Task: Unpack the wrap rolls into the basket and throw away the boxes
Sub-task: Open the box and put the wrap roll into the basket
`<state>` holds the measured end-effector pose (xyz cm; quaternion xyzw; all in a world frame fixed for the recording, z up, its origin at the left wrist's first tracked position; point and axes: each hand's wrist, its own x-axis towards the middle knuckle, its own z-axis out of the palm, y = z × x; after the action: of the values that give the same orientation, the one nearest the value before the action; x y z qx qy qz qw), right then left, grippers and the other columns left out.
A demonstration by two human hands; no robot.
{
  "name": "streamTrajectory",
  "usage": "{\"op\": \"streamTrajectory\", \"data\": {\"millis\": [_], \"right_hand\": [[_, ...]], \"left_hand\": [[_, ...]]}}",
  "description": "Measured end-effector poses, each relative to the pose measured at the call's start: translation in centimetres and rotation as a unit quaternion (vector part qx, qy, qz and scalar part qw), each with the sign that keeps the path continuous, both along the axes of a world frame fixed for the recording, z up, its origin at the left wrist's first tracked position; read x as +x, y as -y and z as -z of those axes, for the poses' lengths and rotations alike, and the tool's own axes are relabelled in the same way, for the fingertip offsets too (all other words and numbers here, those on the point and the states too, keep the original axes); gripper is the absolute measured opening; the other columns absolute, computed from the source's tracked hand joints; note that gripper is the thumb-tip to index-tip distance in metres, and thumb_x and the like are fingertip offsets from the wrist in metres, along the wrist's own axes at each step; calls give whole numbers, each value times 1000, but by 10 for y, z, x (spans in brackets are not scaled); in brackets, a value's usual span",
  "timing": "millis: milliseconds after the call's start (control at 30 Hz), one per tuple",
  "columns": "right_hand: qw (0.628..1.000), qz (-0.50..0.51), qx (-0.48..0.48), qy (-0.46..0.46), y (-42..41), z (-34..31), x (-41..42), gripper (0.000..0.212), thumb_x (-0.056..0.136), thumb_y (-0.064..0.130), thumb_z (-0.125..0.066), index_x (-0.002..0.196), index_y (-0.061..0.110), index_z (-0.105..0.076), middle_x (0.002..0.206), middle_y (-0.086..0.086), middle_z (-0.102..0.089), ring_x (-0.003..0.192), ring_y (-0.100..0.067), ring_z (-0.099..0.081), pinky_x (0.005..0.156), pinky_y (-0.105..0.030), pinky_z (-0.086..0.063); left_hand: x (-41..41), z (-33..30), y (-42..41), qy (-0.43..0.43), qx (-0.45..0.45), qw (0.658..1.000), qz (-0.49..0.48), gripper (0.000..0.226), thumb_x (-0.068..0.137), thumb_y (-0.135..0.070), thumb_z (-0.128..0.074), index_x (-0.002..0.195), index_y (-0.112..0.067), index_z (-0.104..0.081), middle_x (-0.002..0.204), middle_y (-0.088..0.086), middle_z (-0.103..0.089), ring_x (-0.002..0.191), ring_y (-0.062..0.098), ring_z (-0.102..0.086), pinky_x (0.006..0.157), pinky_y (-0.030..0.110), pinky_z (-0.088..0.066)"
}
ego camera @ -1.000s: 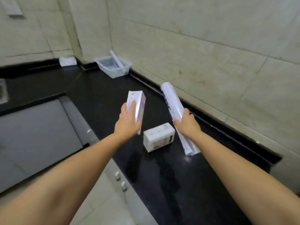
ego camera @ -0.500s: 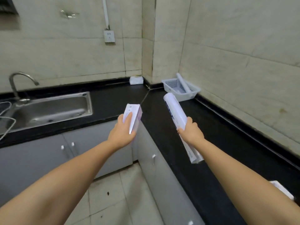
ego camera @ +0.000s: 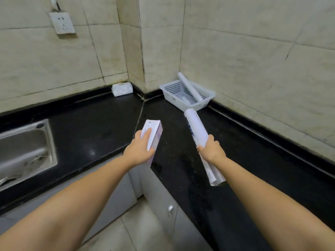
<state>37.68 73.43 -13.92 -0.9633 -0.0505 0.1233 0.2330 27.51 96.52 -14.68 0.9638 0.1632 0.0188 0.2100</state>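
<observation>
Both hands raised over the black tabletop (ego camera: 253, 153), well apart from each other. Left hand (ego camera: 140, 151) clamped round a white, lilac-edged box (ego camera: 153, 136), fingers (ego camera: 147, 133) laid flat along its upper face, far end of box aimed toward 12 o'clock. Right hand (ego camera: 211, 150) wrapped round the middle of a white wrap roll (ego camera: 196, 129); far end of roll tilted up toward 11 o'clock, near end flattened and crumpled, hanging toward 5 o'clock below the wrist. Box and roll side by side, not touching.

White perforated basket (ego camera: 172, 87) on the tabletop at 12 o'clock, tucked against the right wall near the corner, just beyond the tip of the held roll. Second roll (ego camera: 190, 89) resting diagonally in the basket, upper end propped above the far rim, lower end on the near right rim; a further pale item on the basket floor, too blurred to identify.

Small white packet (ego camera: 122, 89) at 11 o'clock on the tabletop, against the left wall. Steel sink (ego camera: 27, 153) at 9 o'clock, set into the tabletop. Wall socket (ego camera: 62, 22) at 10 o'clock, high on the tiled wall. Grey cabinet doors (ego camera: 163, 196) beneath the tabletop edge at 6 o'clock.
</observation>
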Motion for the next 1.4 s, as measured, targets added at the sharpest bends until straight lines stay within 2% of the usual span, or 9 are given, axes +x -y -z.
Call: {"op": "streamTrajectory", "data": {"millis": [367, 633, 733, 900, 1100, 1200, 1267, 1333, 1400], "right_hand": [[984, 152, -12, -95, -31, 60, 104, 51, 95, 31, -46, 135, 5, -27, 134, -23, -42, 115, -40, -51, 91, -45, -45], [959, 259, -85, -81, -71, 90, 116, 62, 96, 28, -44, 147, 9, -14, 137, -17, -43, 123, -33, -44, 94, -45, -43], [951, 275, -119, -72, -79, 94, 114, 66, 98, 32, -40, 151, 12, -7, 143, -13, -40, 126, -31, -43, 96, -43, -41], [944, 295, -116, -97, -75, 90, 115, 68, 96, 45, -37, 151, 19, -6, 146, -12, -39, 128, -31, -42, 102, -48, -36], [944, 301, -81, -109, -64, 64, 119, 83, 86, 64, -42, 150, 26, -6, 150, -11, -34, 132, -33, -40, 104, -51, -35], [957, 283, -13, -62, -60, 36, 131, 76, 89, 61, -40, 150, 22, -16, 152, -10, -34, 135, -29, -38, 109, -47, -35], [958, 259, 115, -31, -61, 10, 139, 64, 92, 56, -38, 146, 24, -29, 148, -5, -43, 128, -19, -47, 107, -36, -37], [942, 222, 251, -36, -66, -15, 141, 54, 91, 57, -38, 140, 34, -38, 139, 4, -53, 112, -7, -58, 98, -31, -47], [938, 184, 290, -37, -72, -33, 139, 52, 88, 56, -46, 137, 37, -41, 128, 7, -58, 104, -3, -61, 83, -27, -56]], "left_hand": [[187, 47, -28, -124, 37, 965, 227, 70, 88, -37, -46, 145, -35, -7, 152, 3, -10, 121, 31, -44, 94, 46, -46], [281, 79, -61, -152, 101, 873, 452, 83, 85, -30, -53, 145, -36, 4, 155, 1, 3, 126, 28, -35, 92, 42, -47], [292, 86, -64, -115, 131, 866, 469, 92, 80, -36, -55, 146, -30, 7, 150, 5, -13, 120, 27, -41, 92, 40, -45], [294, 87, -53, -94, 66, 914, 390, 78, 84, -44, -54, 144, -12, -15, 132, 8, -43, 117, 26, -47, 87, 41, -47], [304, 59, -61, -26, -57, 887, 457, 63, 82, -37, -60, 135, -16, -33, 127, 2, -47, 116, 24, -47, 97, 40, -39], [302, 39, -61, 34, -104, 878, 466, 63, 79, -31, -63, 134, -18, -35, 127, -2, -48, 113, 21, -47, 97, 37, -37], [300, 28, -59, 68, -116, 873, 468, 63, 77, -28, -64, 133, -20, -35, 127, -4, -48, 113, 18, -46, 97, 32, -33], [299, 17, -55, 95, -120, 869, 470, 64, 77, -27, -65, 133, -22, -35, 127, -6, -48, 113, 14, -43, 95, 27, -28], [299, 5, -52, 112, -115, 869, 469, 66, 77, -27, -65, 135, -22, -34, 129, -6, -46, 115, 12, -40, 97, 25, -25]]}}
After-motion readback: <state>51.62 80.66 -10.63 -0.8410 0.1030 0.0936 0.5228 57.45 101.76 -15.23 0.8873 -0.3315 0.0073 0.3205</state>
